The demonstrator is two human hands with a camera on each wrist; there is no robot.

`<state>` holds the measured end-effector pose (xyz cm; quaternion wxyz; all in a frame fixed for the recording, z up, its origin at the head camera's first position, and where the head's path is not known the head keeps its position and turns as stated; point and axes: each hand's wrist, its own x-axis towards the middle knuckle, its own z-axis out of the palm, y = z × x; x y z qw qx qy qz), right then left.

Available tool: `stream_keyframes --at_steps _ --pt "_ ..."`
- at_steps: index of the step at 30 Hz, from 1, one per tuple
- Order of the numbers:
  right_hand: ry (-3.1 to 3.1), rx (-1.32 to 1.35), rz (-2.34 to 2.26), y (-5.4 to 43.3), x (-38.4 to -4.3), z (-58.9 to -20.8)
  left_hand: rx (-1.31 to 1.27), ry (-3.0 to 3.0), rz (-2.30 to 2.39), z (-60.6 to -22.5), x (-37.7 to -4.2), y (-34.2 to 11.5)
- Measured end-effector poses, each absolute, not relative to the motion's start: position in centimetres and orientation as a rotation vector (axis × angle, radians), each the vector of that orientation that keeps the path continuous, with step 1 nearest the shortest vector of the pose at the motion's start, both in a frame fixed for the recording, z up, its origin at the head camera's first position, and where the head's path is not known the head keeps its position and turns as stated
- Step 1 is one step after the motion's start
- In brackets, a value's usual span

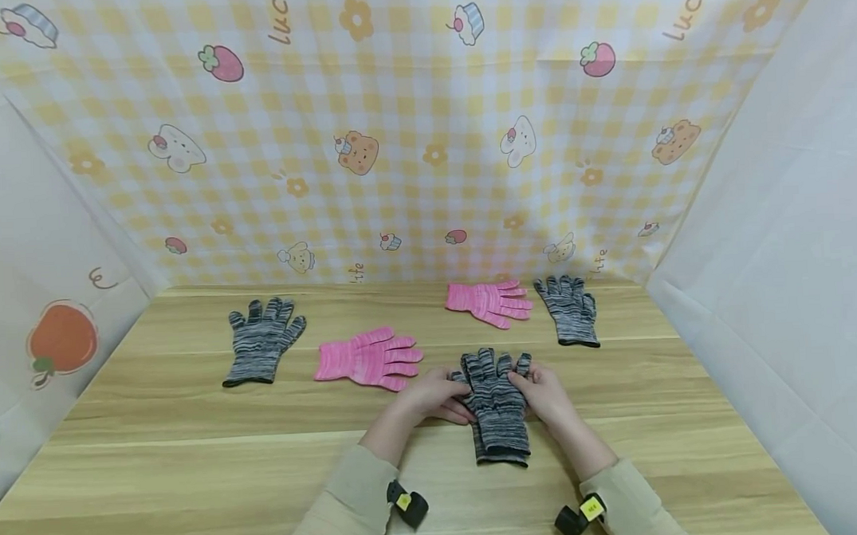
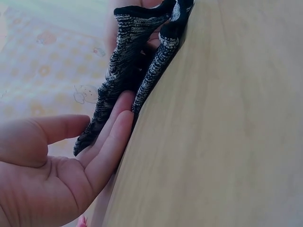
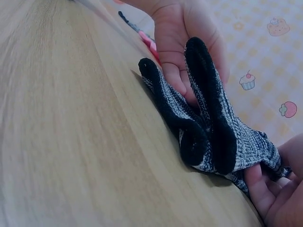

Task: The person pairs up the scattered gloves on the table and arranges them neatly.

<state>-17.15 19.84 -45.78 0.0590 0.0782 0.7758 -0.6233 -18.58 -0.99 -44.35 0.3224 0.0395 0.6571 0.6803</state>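
Observation:
Two black-and-grey knitted gloves lie one over the other near the front of the table. The upper glove (image 1: 499, 408) has its fingers pointing away from me, and the cuff of the lower glove (image 1: 503, 460) peeks out beneath it. At the left edge, my left hand (image 1: 434, 396) pinches the upper glove, thumb above and fingers slipped between the two layers, as the left wrist view shows. My right hand (image 1: 546, 394) grips the right edge near the glove's fingers. In the right wrist view the cuffs (image 3: 220, 137) gape, raised off the wood.
Just beyond my left hand lies a pink glove (image 1: 368, 359); another pink glove (image 1: 489, 301) is farther back. Single grey gloves rest at the back left (image 1: 263, 342) and back right (image 1: 571, 311). A checked curtain (image 1: 407, 101) hangs behind the wooden table (image 1: 193, 469).

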Motion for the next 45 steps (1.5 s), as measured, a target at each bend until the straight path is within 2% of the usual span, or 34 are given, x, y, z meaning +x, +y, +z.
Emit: stream_keyframes --at_steps 21,31,45 --pt "2.353 0.182 -1.768 20.7 -17.0 -44.8 0.007 1.691 1.792 -44.2 -19.1 -1.3" --pt "2.386 0.240 -1.713 20.8 -17.0 -45.0 0.018 1.738 1.744 -43.9 -18.9 -1.3" --pt "2.397 0.166 -1.686 21.0 -16.2 -44.3 0.077 1.979 1.665 -43.4 -18.5 -1.7"
